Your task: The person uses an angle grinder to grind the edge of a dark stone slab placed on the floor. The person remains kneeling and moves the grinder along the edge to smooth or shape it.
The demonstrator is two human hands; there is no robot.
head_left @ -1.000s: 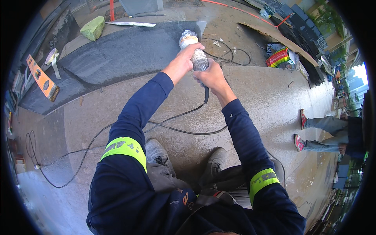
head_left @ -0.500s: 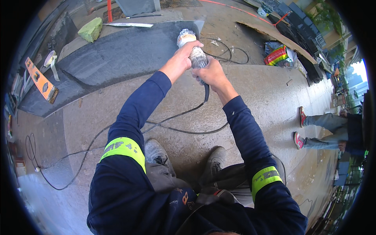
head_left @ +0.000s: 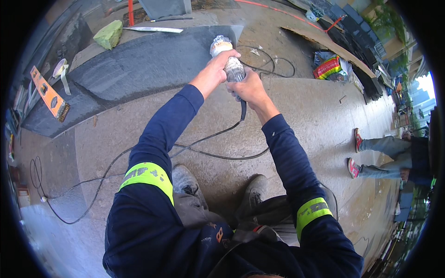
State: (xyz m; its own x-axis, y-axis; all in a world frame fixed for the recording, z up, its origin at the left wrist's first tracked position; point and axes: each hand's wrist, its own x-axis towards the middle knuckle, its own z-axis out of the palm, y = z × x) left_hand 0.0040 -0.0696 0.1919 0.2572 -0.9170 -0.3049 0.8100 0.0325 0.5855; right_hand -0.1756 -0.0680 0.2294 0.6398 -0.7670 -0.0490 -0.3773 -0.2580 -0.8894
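Observation:
A dusty grey angle grinder (head_left: 228, 60) points away from me over the right end of a long dark stone slab (head_left: 134, 69). My left hand (head_left: 218, 69) grips the grinder's front part, and my right hand (head_left: 248, 87) grips its rear body. A black power cord (head_left: 208, 139) runs from the grinder's tail down across the concrete floor towards my feet. Both my arms are in dark blue sleeves with yellow reflective bands.
An orange spirit level (head_left: 48, 92) and a roll of tape (head_left: 60, 69) lie left of the slab. A green block (head_left: 109, 34) and a metal straightedge (head_left: 153, 29) sit at its far edge. A colourful bag (head_left: 327, 67) lies to the right. Another person's legs (head_left: 380, 157) stand at right.
The grinder and both hands have shifted slightly towards me and right along the slab's end. The grip is unchanged.

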